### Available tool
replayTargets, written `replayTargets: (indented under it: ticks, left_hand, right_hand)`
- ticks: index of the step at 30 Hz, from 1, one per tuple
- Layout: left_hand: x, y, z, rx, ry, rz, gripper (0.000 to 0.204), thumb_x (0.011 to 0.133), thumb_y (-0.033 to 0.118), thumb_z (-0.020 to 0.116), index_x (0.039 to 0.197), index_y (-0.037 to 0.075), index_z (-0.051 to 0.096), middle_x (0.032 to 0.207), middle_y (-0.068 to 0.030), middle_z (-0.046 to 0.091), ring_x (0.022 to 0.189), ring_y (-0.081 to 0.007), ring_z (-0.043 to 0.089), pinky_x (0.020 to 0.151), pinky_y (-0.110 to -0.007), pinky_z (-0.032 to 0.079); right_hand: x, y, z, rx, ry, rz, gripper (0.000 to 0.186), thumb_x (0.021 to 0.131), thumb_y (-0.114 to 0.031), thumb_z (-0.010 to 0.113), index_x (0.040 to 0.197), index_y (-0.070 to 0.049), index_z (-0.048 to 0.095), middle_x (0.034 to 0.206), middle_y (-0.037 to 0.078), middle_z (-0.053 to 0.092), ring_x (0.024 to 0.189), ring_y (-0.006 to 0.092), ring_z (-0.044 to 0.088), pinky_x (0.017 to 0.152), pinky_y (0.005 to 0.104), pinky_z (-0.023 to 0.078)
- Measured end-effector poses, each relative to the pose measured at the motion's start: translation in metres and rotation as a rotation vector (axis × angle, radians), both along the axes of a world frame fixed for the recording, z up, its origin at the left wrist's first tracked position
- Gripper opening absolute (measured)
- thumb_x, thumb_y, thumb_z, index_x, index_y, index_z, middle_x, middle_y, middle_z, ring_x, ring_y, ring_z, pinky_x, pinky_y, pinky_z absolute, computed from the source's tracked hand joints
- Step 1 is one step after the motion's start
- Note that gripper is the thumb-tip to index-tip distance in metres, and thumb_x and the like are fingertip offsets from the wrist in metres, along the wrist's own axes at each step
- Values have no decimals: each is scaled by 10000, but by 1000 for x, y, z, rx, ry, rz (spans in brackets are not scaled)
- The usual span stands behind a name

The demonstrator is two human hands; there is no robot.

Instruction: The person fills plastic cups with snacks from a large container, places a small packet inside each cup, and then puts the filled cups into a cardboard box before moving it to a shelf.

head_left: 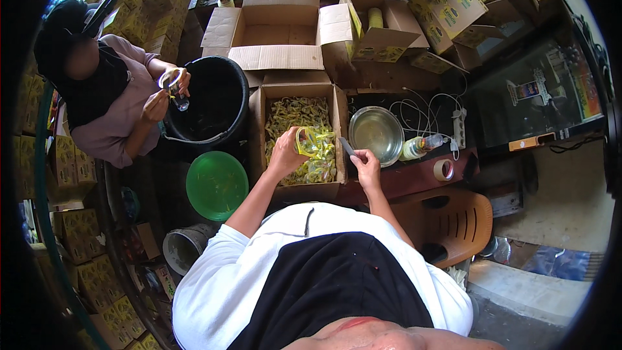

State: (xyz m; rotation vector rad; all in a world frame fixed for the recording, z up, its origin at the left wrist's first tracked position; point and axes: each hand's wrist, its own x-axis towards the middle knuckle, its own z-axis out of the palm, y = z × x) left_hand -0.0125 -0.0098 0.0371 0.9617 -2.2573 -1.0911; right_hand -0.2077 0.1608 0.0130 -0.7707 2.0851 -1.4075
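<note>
My left hand (283, 154) grips a yellow-rimmed, clear object (306, 141), possibly a plastic bottle or cup, over an open cardboard box (338, 113). The box holds a heap of crumpled yellow-green scraps (291, 109), with shinier pieces beneath the held object. My right hand (367, 167) holds a flat grey blade (346, 147) just to the right of that object, at the box's right side. A steel bowl (376, 128) lies right of the box, above my right hand.
A co-worker (107, 97) at left holds a similar object by a black bucket (214, 126). A green basin (217, 185), grey pail (181, 253), orange chair (453, 227), tape roll (443, 170), bottle (414, 148), cables, power strip (459, 128), glass-topped surface (525, 91) and stacked cartons (447, 6) surround me.
</note>
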Motion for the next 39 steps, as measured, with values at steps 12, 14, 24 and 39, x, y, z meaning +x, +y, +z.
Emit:
replayTargets:
  ticks: [12, 14, 24, 39]
  left_hand:
    - [0, 12, 7, 27, 9, -72, 747, 647, 218, 837, 1268, 54, 454, 1147, -148, 556, 1120, -339, 519, 949, -436, 419]
    - [-5, 12, 5, -22, -79, -147, 747, 653, 231, 833, 1268, 28, 462, 1183, -155, 550, 1141, -343, 510, 968, -435, 415]
    - [-10, 30, 24, -187, -219, -222, 559, 626, 159, 797, 1085, 9, 516, 1111, -176, 570, 1091, -341, 547, 878, -420, 471]
    - [5, 31, 53, 78, -61, -363, 511, 613, 209, 832, 1022, 34, 580, 866, -157, 658, 829, -346, 656, 748, -412, 516]
  right_hand:
    - [-24, 74, -87, 269, -434, -240, 177, 859, -105, 673, 1017, -27, 654, 862, 60, 675, 743, 148, 630, 655, 288, 487]
    - [-17, 79, -97, 482, 77, -200, 261, 882, -220, 667, 1054, -24, 651, 949, 113, 691, 851, 253, 659, 760, 371, 509]
    - [46, -15, 58, 72, 360, 294, 388, 896, -409, 638, 912, -26, 580, 901, 123, 585, 863, 301, 614, 737, 411, 491]
    - [39, -35, 72, 1, 102, 516, 267, 940, -233, 539, 964, 2, 664, 885, 161, 651, 806, 283, 632, 721, 376, 483]
